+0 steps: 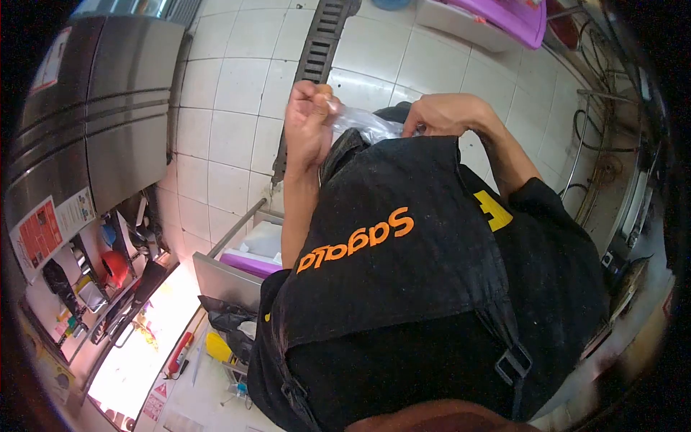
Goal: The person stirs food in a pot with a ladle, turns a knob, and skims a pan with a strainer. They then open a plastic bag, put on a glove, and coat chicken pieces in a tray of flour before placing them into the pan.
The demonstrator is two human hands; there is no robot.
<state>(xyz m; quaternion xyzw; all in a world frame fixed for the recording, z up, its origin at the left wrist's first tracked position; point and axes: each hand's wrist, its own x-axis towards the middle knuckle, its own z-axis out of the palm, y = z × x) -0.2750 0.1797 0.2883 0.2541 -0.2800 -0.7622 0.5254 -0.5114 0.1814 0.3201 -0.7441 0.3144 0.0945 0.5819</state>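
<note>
A crumpled clear plastic bag (371, 124) stretches between my two hands, just past the top edge of my black apron (392, 187). My left hand (308, 119) is closed, its fingers pinching one end of the bag; a small orange-brown spot shows at the fingertips, too small to name. At the bag's other end, my right hand (448, 111) bends downward with its fingers closed on the plastic. Its fingertips are partly hidden behind the apron. Dark material, perhaps a black bag or cloth, shows under the clear plastic.
A steel fridge (133, 108) stands on the left. A drain grate (317, 54) crosses the white tiled floor (234, 79). A white bin with a purple lid (515, 21) sits at the upper right. An opened steel drawer (230, 277) is at lower left, metal racks (601, 93) at right.
</note>
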